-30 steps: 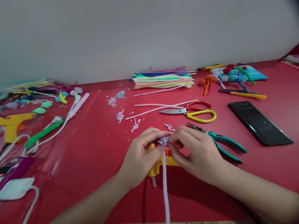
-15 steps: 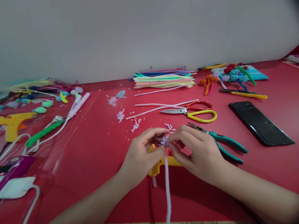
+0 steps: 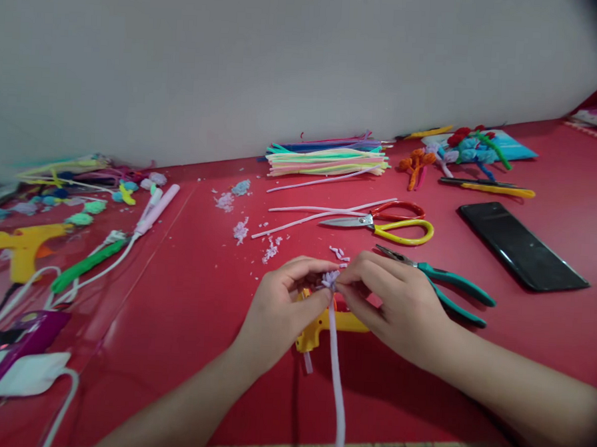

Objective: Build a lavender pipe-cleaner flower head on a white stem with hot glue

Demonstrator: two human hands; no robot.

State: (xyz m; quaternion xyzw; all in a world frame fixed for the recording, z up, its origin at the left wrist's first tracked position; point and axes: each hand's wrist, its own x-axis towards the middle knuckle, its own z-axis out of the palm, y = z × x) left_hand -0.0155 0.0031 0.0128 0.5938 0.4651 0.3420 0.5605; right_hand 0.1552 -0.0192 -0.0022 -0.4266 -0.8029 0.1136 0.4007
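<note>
Both hands meet at the middle of the red table around a lilac pipe cleaner (image 3: 337, 379), whose top end is a fluffy bunch of short pieces. My left hand (image 3: 286, 309) pinches this bunch from the left between thumb and fingers. From the right, my right hand (image 3: 397, 302) has thumb and fingertips pressed together at the bunch's edge. The long stem hangs down past the table's front edge. Beneath the hands lies a yellow glue gun (image 3: 313, 331), partly hidden, with a clear glue stick poking out.
Green-handled pliers (image 3: 455, 285), scissors (image 3: 403, 229) and a black phone (image 3: 520, 245) lie to the right. Pipe cleaners (image 3: 326, 161) are bundled at the back, with lilac clippings (image 3: 271, 250) nearer. On the left are another yellow glue gun (image 3: 24, 246), white cables and a purple power strip (image 3: 26, 346).
Fingertips of both hands have shifted slightly around the lilac bunch, which shows a little more openly now. The hanging stem has swung slightly right.
</note>
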